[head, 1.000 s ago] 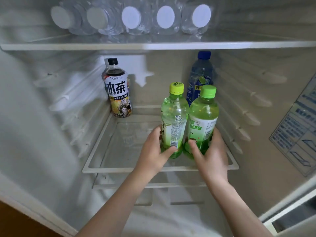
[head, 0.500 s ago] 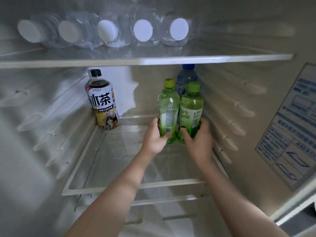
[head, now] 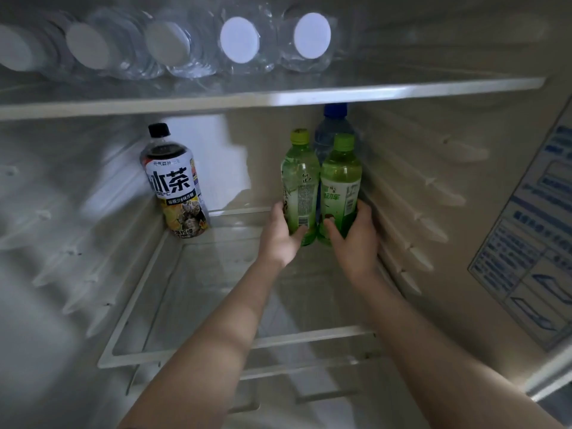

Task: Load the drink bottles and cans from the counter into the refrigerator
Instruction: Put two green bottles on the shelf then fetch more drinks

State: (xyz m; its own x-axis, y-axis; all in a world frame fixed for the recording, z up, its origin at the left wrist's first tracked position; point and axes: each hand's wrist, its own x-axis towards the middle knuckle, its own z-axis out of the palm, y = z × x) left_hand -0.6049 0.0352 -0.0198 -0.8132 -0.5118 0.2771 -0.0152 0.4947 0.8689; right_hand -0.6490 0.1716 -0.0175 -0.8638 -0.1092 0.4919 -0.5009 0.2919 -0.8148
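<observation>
Shoves deeper could topple the blue-capped bottle (head: 332,131) in the shelf's (head: 130,360) rear corner; left hand (head: 280,239) grips the yellow-capped bottle (head: 298,181), right hand (head: 356,239) the green-capped bottle (head: 340,184).

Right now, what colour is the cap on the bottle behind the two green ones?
Blue. The cap shows best in the head view.
</observation>
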